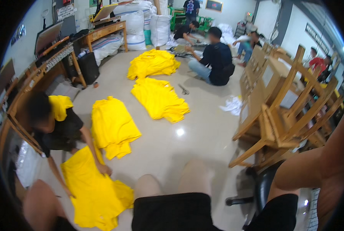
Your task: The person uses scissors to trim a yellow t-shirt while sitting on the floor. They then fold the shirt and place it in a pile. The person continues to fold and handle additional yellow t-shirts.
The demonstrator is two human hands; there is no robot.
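On the floor just left of the wearer's bare knees [168,183], a co-worker's hand [104,169] presses a spread yellow garment [95,192]. Neither of the wearer's own hands shows, so their grip cannot be told. Three more yellow stacks [114,127] lie farther out on the floor [202,131].

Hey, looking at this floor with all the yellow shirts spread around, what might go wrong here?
The scissors lie loose on the glossy floor between the shirt piles, where someone moving about might step or kneel on them. The yellow shirt piles sit straight on the floor, so they may pick up dirt or get trodden on. The wooden frames lean stacked on the right and might slide toward the shirts.
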